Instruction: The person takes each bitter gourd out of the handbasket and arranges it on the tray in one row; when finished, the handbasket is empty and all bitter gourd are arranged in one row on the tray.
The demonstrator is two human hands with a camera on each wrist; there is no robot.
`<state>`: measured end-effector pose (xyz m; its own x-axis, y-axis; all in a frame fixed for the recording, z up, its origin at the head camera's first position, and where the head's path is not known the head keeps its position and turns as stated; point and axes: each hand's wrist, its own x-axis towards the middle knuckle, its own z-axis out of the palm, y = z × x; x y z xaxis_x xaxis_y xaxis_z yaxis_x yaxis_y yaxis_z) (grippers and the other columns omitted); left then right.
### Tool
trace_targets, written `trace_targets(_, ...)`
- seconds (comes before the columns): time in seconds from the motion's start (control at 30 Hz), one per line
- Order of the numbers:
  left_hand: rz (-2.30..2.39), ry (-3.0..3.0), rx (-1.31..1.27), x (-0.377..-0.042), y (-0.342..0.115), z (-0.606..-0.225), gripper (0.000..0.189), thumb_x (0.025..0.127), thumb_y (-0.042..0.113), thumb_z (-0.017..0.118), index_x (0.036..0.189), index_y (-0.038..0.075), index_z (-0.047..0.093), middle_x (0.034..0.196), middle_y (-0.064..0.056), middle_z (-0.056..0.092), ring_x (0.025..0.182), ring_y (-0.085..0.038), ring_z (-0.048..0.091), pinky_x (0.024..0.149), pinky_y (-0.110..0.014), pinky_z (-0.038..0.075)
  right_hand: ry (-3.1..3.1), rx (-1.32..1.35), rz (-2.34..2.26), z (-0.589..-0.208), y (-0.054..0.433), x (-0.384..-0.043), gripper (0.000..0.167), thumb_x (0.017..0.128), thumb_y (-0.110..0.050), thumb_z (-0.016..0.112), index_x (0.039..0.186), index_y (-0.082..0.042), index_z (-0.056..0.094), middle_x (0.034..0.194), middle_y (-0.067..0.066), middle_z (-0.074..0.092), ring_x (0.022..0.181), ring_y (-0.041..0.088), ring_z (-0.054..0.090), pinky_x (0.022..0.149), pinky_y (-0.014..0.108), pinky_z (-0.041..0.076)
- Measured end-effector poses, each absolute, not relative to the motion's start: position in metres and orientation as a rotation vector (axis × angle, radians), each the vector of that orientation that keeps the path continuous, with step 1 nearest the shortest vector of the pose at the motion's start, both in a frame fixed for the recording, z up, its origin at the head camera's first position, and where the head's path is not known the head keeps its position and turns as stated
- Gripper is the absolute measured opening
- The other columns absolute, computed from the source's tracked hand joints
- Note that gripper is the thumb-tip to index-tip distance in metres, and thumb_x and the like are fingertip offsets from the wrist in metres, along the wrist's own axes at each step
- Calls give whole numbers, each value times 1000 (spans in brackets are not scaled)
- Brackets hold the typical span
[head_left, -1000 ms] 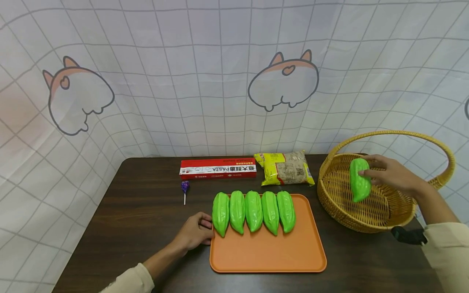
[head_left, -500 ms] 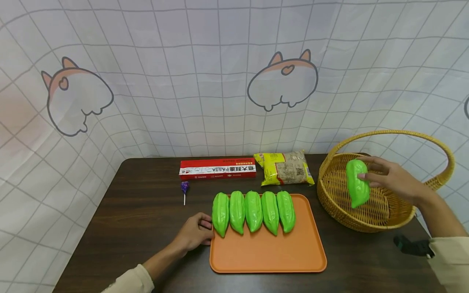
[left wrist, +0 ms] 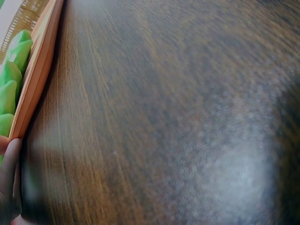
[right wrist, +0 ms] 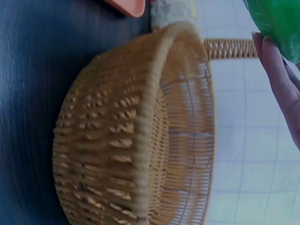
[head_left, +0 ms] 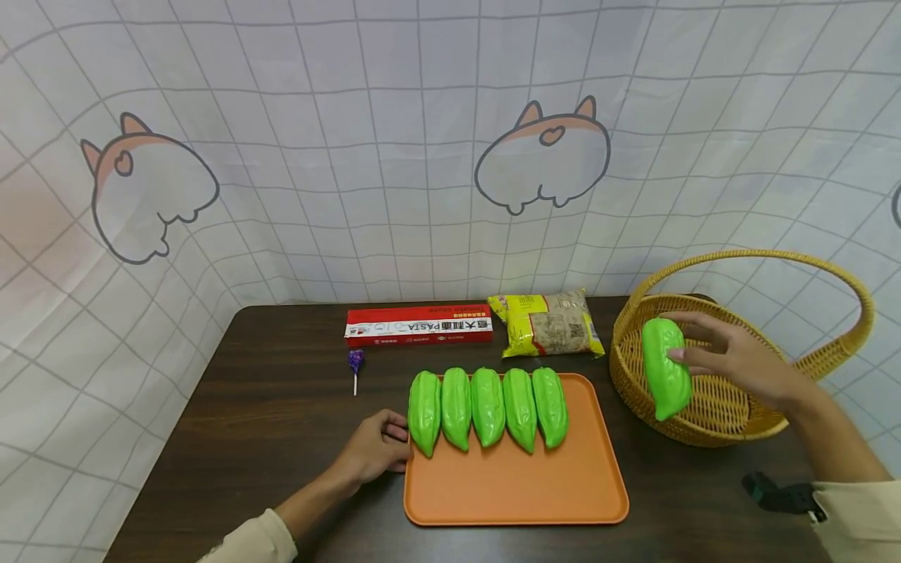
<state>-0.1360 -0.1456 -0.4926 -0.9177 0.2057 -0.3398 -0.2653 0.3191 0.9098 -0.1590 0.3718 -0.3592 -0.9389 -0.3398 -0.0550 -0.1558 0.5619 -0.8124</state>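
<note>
My right hand (head_left: 735, 361) grips a glossy green bitter melon (head_left: 665, 371), thumb on its near side. It is held up over the left part of a wicker basket (head_left: 626, 391), tip pointing down. In the right wrist view the same bitter melon (right wrist: 279, 23) shows at the top right corner, above the basket (right wrist: 103, 140). On the left, my left hand (head_left: 373, 447) holds the left edge of an orange tray (head_left: 521, 489); its thumb (left wrist: 11, 157) lies against the rim in the left wrist view. Several more bitter melons (head_left: 487, 407) lie side by side along the tray's back.
Behind the tray, a red pasta box (head_left: 418, 324) and a yellow snack-like bag (head_left: 552, 324) lie along the table's back edge. A purple lollipop (head_left: 355, 360) is left of them. The basket's tall handle (head_left: 760, 254) arches over its back. A gridded curtain (head_left: 394, 156) hangs behind.
My right hand has moved left and toward me with the bitter melon, from over the basket's middle to its left side. My left hand and the tray have stayed put.
</note>
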Motion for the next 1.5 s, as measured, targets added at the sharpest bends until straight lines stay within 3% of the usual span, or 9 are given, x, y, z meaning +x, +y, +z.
trace_targets(0.2, 1626, 2200, -51, -136, -146, -494, 48, 77, 0, 74, 121, -5, 55, 107, -17, 59, 82, -19, 66, 68, -36, 64, 2562, -431, -1344, -362, 359, -154, 56, 104, -19, 53, 155, -10, 32, 131, -2, 53, 106, 7, 66, 83, 33, 61)
trace_targets(0.4, 1627, 2198, -46, -137, -146, -494, 48, 77, 0, 74, 121, -5, 55, 106, -16, 59, 82, -19, 66, 68, -36, 64, 2511, -459, -1392, -374, 342, -152, 56, 104, -18, 52, 155, -11, 32, 142, 7, 46, 110, 9, 65, 85, 33, 60)
trace_targets(0.47, 1627, 2197, -47, -137, -146, -495, 48, 77, 0, 74, 121, -5, 55, 107, -16, 58, 82, -19, 66, 68, -36, 64, 2514, -460, -1380, -378, 336, -152, 56, 104, -20, 54, 156, -13, 33, 148, 12, 42, 114, 15, 65, 85, 33, 60)
trace_targets(0.63, 1626, 2198, -49, -137, -147, -496, 48, 77, 0, 74, 121, -5, 55, 107, -16, 58, 82, -19, 66, 68, -36, 64, 2487, -466, -1376, -389, 319, -152, 57, 104, -23, 54, 156, -15, 33, 155, 24, 35, 124, 44, 56, 82, 36, 60)
trace_targets(0.7, 1629, 2197, -46, -137, -146, -496, 48, 77, 0, 74, 121, -5, 55, 107, -16, 59, 82, -18, 66, 68, -36, 64, 2458, -455, -1393, -394, 313, -153, 57, 103, -23, 55, 155, -15, 33, 154, 24, 35, 126, 47, 52, 82, 39, 60)
trace_targets(0.93, 1628, 2204, -40, -137, -146, -495, 48, 77, 0, 74, 120, -5, 55, 106, -16, 59, 82, -18, 66, 68, -35, 64, 2419, -441, -1354, -408, 292, -156, 59, 103, -28, 57, 155, -16, 32, 134, 26, 51, 113, 35, 61, 84, 45, 59)
trace_targets(1.03, 1622, 2204, -43, -136, -146, -494, 48, 77, 0, 74, 120, -5, 55, 106, -16, 59, 82, -18, 66, 68, -35, 64, 2394, -407, -1368, -414, 286, -157, 62, 102, -30, 58, 155, -14, 31, 133, 27, 51, 112, 32, 61, 86, 43, 60)
trace_targets(1.3, 1617, 2196, -45, -136, -145, -493, 48, 78, 1, 74, 121, -5, 55, 107, -17, 59, 82, -18, 66, 69, -35, 64, 2465, -296, -1351, -431, 275, -161, 67, 101, -28, 61, 154, -3, 28, 136, 33, 48, 114, 40, 63, 82, 41, 62)
trace_targets(1.5, 1618, 2198, -56, -136, -146, -494, 48, 77, 0, 74, 121, -5, 55, 107, -17, 59, 83, -18, 66, 69, -35, 64, 2508, -225, -1290, -439, 270, -164, 73, 101, -34, 59, 155, 2, 24, 143, 36, 42, 124, 49, 55, 81, 43, 62)
